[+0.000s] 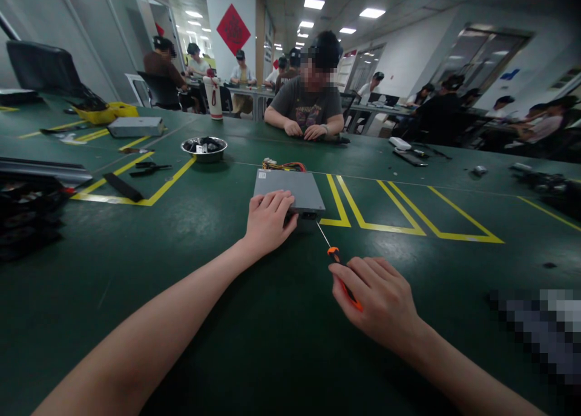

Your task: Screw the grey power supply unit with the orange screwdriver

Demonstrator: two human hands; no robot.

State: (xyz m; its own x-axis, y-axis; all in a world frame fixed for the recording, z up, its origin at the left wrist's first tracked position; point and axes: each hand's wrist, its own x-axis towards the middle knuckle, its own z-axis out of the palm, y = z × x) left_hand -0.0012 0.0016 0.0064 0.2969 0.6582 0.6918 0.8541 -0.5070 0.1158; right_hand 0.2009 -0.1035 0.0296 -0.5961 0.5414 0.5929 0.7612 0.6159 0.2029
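Note:
A grey metal computer power supply [295, 189] lies on the green table in front of me. Coloured cables [284, 166] come out at its far side, and its near side has a dark socket. My left hand [271, 220] grips the box's near left corner, fingers flat over the top and thumb against the near side. In my right hand [376, 292] is a screwdriver [334, 255] with an orange and black handle. Its thin shaft points up and left, the tip close to the near right corner of the box; whether it touches cannot be told.
Left stand a metal bowl [204, 149] of small dark parts, another grey box [135, 126], a yellow tray [105, 112] and dark hardware [29, 210]. A white tumbler [213, 98] is farther back. Across the table sits a person [308, 101]. Yellow tape [393, 227] marks the tabletop.

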